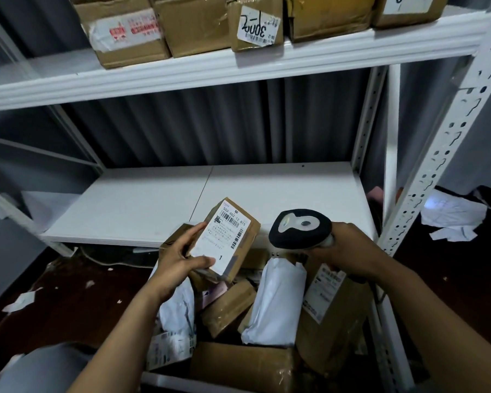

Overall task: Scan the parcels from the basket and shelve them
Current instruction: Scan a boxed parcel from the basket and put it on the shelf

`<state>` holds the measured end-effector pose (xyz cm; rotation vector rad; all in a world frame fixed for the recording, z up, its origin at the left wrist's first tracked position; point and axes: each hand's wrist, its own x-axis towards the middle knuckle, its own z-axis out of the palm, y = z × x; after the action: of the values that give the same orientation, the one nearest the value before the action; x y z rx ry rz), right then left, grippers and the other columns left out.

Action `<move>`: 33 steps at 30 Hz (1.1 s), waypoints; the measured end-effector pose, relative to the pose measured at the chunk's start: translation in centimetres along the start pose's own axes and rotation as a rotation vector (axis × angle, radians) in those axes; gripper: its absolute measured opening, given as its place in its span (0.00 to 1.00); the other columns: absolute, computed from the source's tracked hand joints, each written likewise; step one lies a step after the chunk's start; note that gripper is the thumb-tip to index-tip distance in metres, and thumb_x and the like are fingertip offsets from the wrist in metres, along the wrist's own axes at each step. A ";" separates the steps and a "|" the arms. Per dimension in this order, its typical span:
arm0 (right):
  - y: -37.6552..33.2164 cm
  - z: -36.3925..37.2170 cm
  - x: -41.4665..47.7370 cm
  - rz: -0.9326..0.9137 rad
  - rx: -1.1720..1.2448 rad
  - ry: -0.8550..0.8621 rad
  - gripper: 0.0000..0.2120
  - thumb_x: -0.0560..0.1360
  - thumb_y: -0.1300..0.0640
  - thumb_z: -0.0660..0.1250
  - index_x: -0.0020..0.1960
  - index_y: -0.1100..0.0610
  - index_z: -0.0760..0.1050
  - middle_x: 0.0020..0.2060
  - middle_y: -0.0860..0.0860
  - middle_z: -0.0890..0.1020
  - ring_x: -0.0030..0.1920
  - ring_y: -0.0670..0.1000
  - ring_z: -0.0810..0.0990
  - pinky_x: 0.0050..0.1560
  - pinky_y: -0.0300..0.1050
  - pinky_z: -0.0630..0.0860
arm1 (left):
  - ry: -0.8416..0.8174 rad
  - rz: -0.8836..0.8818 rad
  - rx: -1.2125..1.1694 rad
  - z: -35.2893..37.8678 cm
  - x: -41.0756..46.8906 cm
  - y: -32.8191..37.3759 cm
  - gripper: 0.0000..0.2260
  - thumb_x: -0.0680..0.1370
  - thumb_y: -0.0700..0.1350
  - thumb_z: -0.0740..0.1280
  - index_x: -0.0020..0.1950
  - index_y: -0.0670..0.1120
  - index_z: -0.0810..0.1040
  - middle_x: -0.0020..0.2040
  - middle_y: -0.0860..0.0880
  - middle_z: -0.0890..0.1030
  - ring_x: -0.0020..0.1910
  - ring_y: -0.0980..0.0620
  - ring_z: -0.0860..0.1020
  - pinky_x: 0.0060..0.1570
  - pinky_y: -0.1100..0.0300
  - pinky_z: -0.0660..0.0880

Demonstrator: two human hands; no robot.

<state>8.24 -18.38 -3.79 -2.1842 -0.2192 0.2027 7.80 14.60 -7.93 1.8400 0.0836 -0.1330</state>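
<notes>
Parcel — boxy cardboard — gripped by left hand; right hand clasps rounded black scanner.

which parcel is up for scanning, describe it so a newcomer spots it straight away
Find the white lower shelf of the metal rack; just in front of it, above the heap of parcels, the left hand holds a small brown cardboard box beside the black scanner in the right hand. Unlike the white mailer bags below, its white label shows barcodes and a large 1.
</notes>
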 end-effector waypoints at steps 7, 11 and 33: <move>0.0 -0.5 0.1 0.013 0.017 -0.011 0.08 0.70 0.58 0.75 0.39 0.52 0.76 0.24 0.42 0.79 0.24 0.38 0.76 0.28 0.35 0.69 | -0.012 0.029 0.013 0.3 0.3 -0.4 0.38 0.57 0.49 0.77 0.67 0.59 0.74 0.62 0.57 0.79 0.64 0.55 0.76 0.56 0.58 0.75; 0.1 -0.6 0.2 0.002 0.005 -0.011 0.08 0.72 0.57 0.74 0.39 0.52 0.76 0.25 0.37 0.79 0.25 0.37 0.75 0.29 0.34 0.69 | -0.039 0.054 -0.002 0.6 0.3 -0.4 0.40 0.57 0.48 0.77 0.69 0.53 0.73 0.61 0.58 0.80 0.63 0.56 0.76 0.50 0.64 0.76; -11.2 3.6 -0.8 0.034 0.473 0.203 0.11 0.75 0.57 0.70 0.36 0.61 0.76 0.25 0.53 0.77 0.26 0.51 0.74 0.31 0.45 0.74 | 0.176 0.025 -0.478 -0.3 -2.9 7.7 0.21 0.72 0.54 0.71 0.63 0.49 0.77 0.56 0.45 0.83 0.54 0.45 0.82 0.53 0.49 0.78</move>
<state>5.72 -9.27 3.34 -1.7231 -0.0145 0.0425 5.93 12.82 -0.16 1.3714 0.1982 0.0643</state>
